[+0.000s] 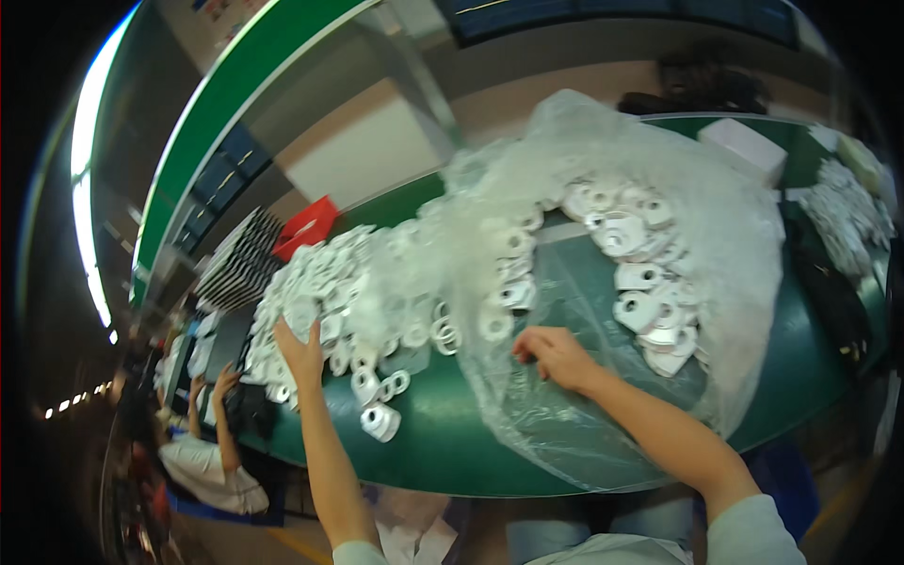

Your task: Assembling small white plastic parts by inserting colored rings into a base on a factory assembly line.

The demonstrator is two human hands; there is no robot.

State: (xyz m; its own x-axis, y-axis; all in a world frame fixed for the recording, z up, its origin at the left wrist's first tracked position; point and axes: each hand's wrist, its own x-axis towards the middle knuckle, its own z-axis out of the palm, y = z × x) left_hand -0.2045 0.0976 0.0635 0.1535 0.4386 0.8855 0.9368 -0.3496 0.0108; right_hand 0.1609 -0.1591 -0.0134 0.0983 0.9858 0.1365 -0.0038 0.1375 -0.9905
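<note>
On the left, my left hand reaches into a long heap of white plastic parts, thumb and fingers apart, against the parts at the heap's near side. My right hand is curled over a large clear plastic bag spread on the green table; what its fingers hold, if anything, is hidden. Rounded white parts with holes lie in a curved band on the bag, right of this hand. Between my hands are loose white rings and a single white part near the table's front edge.
A red bin and a striped stack stand at the back left. A white box and a pile of white pieces are at the far right. Another person works at the left end of the green table.
</note>
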